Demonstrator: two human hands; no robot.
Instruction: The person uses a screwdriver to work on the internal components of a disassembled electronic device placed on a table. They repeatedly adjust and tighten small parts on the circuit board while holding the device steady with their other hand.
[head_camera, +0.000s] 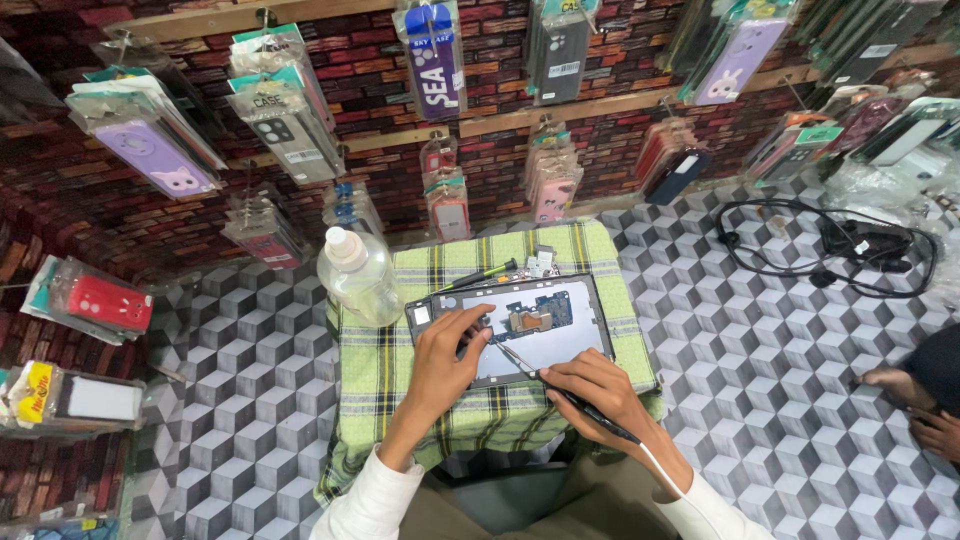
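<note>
The opened phone (515, 325) lay on a green plaid cloth (385, 385). The left hand (445, 355) pressed its frame with fingers spread; the right hand (590, 390) gripped tweezers (520, 360) at the board. A slip could scratch circuitry. A plastic bottle (360, 275) crowded the left edge; open room lay rightward.
</note>
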